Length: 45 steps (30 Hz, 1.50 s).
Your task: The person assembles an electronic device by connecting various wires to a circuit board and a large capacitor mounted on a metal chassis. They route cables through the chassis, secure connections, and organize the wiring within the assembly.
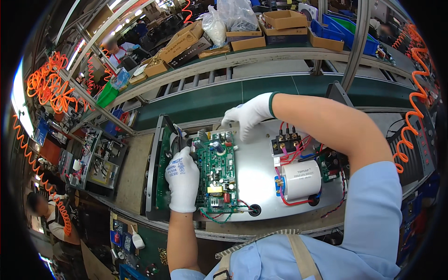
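My left hand [183, 181], in a white knit glove, is closed at the left edge of a green circuit board [219, 172]. Its fingertips reach into the gap between that board and an upright panel [156, 168] with a second green board on it; what they grip there is hidden. Beyond the board, my right hand [249, 115], gloved too, hovers around the far edge of the silver metal plate [256, 182], thumb and fingers apart. Right of the board, the plate carries a big white cylindrical capacitor [302, 180] and a black terminal block [285, 142] with red, purple and blue wires.
Another open metal chassis [100, 161] sits to the left. A green conveyor belt [270, 88] runs behind the plate, below a shelf of cardboard boxes [284, 21] and blue bins [350, 35]. Orange coiled hoses [417, 98] hang at both sides. Other people are at the far left.
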Each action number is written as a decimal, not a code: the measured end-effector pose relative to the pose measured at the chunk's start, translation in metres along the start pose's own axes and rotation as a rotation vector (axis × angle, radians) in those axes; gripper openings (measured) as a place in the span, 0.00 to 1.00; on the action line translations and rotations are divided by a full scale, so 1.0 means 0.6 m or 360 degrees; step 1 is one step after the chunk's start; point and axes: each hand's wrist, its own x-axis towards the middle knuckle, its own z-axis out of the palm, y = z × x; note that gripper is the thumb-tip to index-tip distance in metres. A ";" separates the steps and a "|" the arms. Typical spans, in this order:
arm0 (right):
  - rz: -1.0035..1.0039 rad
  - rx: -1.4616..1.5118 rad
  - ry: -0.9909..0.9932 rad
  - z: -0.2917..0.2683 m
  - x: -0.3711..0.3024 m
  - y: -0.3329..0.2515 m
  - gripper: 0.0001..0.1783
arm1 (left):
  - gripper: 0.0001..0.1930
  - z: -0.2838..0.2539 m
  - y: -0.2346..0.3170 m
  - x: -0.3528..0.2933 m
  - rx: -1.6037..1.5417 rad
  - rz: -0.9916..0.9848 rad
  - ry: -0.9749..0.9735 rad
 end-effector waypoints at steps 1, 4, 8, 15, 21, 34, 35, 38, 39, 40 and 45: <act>0.0047 -0.0241 0.0112 0.013 -0.022 -0.005 0.51 | 0.10 0.003 0.003 0.003 -0.0002 0.0009 -0.0039; 0.0109 -0.0448 0.0444 0.060 -0.075 -0.036 0.53 | 0.09 -0.001 0.013 0.013 0.0010 0.0076 -0.0057; 0.0077 -0.0630 0.0926 0.104 -0.040 -0.044 0.30 | 0.08 0.013 -0.008 0.010 -0.0010 0.0153 0.0048; 0.0328 -0.0845 0.0699 0.088 -0.082 -0.045 0.17 | 0.19 -0.076 0.022 -0.081 -0.0210 0.0418 0.0328; -0.0004 -0.0541 0.0852 0.109 -0.174 -0.106 0.09 | 0.17 -0.131 -0.033 -0.188 -0.0860 0.0546 0.0095; 0.0085 0.1048 0.0696 0.123 -0.151 -0.219 0.24 | 0.22 -0.157 -0.028 -0.145 -0.1027 0.0889 0.0489; 0.0170 0.0990 0.0617 0.118 -0.154 -0.212 0.25 | 0.22 -0.168 -0.030 -0.134 -0.0975 0.0912 0.0639; 0.0377 0.0821 0.0596 0.121 -0.145 -0.175 0.17 | 0.21 -0.199 -0.045 -0.106 -0.0626 0.0797 0.0836; 0.0413 0.0789 0.0578 0.117 -0.140 -0.159 0.13 | 0.20 -0.199 -0.050 -0.099 -0.0692 0.0651 0.0755; 0.0434 0.0758 0.0554 0.115 -0.131 -0.146 0.10 | 0.19 -0.199 -0.056 -0.092 -0.0740 0.0500 0.0673; 0.0330 0.0775 0.0528 0.107 -0.090 -0.131 0.06 | 0.21 -0.157 -0.081 -0.077 -0.1605 0.0187 0.0283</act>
